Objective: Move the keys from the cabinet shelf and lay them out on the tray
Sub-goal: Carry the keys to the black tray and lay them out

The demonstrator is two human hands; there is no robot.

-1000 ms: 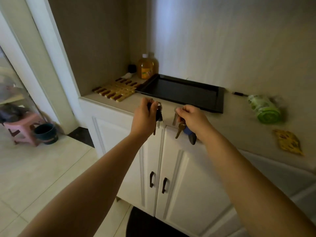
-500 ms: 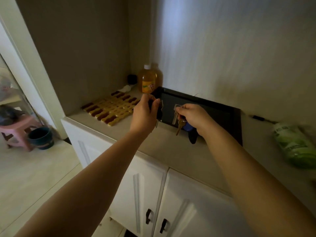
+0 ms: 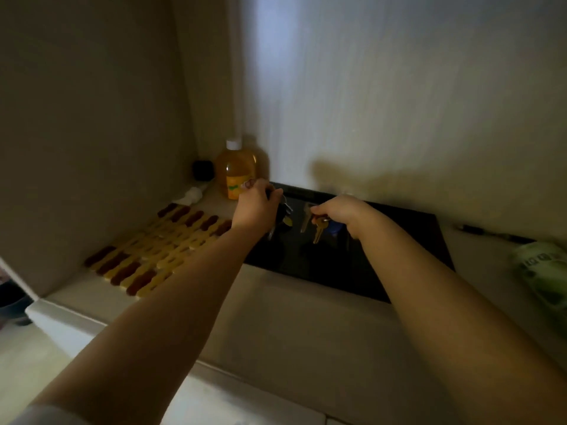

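Observation:
A black rectangular tray (image 3: 408,240) lies on the beige counter against the back wall. My left hand (image 3: 256,207) grips a dark bunch of keys (image 3: 283,214) that dangles over the tray's left end. My right hand (image 3: 340,210) pinches a second bunch (image 3: 319,230), with brass and silver keys and a blue fob, hanging above the tray's middle. Both bunches hang in the air, just above the tray floor.
A wooden slatted mat (image 3: 162,246) lies left of the tray. An orange-liquid bottle (image 3: 236,170) and a small black object (image 3: 203,170) stand in the back corner. A green packet (image 3: 543,271) lies at the right, and a dark pen-like thing (image 3: 491,234) lies behind it.
Both hands have carried the keys forward from the counter's front edge to over the tray. The view has moved closer and tilted up from the cabinet doors.

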